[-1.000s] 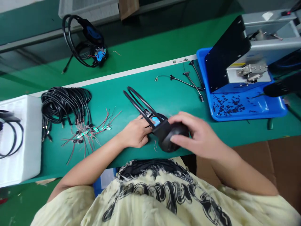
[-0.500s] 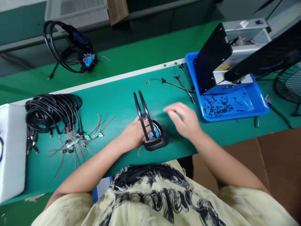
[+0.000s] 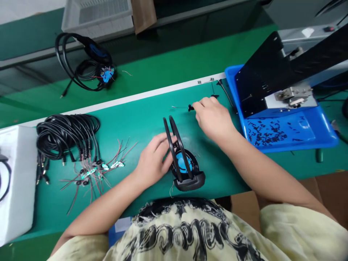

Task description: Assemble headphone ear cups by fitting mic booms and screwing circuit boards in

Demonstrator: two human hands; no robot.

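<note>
A black headset (image 3: pixel 189 183) lies in front of me, its twin headband bars pointing away and the blue inside of an ear cup (image 3: pixel 183 163) facing up. My left hand (image 3: pixel 153 159) is closed on its left side, fingertips by the base of the bars. My right hand (image 3: pixel 214 117) is closed over a thin microphone boom (image 3: pixel 190 108) on the bench; its black end piece and a thin wire stick out to the left, and the rest is hidden under the hand. Another boom (image 3: pixel 226 92) lies just beyond, near the blue tray.
At right, a blue tray (image 3: pixel 293 145) holds small black pieces and a machine (image 3: pixel 261 79). Coiled black cables (image 3: pixel 67 136) with wired green boards (image 3: pixel 91 172) lie left, beside a white foam box (image 3: pixel 19 181). Another headset (image 3: pixel 107 74) lies beyond the white edge strip (image 3: pixel 136 96).
My right hand has moved away from me and closed on the microphone boom. My left hand has shifted out from over the ear cup to the headset's left side. The view has shifted slightly.
</note>
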